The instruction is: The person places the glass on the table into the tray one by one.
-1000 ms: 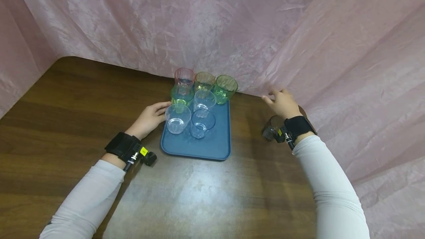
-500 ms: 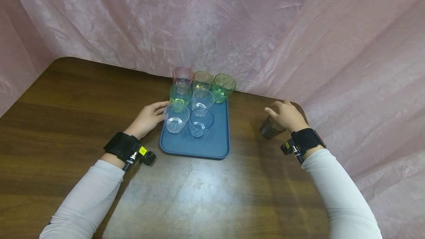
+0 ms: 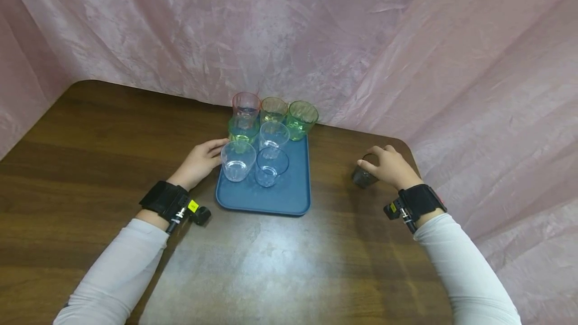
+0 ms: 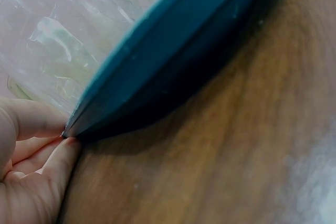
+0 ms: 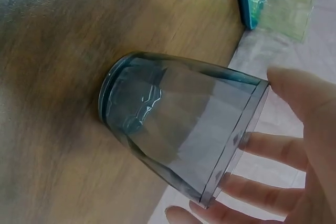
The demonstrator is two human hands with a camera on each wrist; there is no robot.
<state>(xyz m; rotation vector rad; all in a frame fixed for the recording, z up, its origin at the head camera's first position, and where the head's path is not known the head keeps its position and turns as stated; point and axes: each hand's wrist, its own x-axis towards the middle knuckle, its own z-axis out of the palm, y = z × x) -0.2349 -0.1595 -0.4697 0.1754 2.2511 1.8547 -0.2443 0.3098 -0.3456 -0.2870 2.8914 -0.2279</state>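
Note:
My left hand is at the left edge of a blue tray. In the left wrist view the thumb and fingers pinch the tray's rim. Far to the right, my right hand has its thumb and fingers spread round the rim of a smoky grey tumbler, which stands upright on the table. Several see-through tumblers crowd the tray: a clear one near the left hand, a bluish one, another clear one, and a green one, partly hidden.
Along the tray's back are a pink tumbler, a yellowish one and a green one. Brown wooden table surrounds the tray. A pink curtain hangs behind the table and on its right.
My right hand has come down onto the grey tumbler, its fingers now round the rim. The left hand has stayed at the tray's edge; the whole view has shifted slightly.

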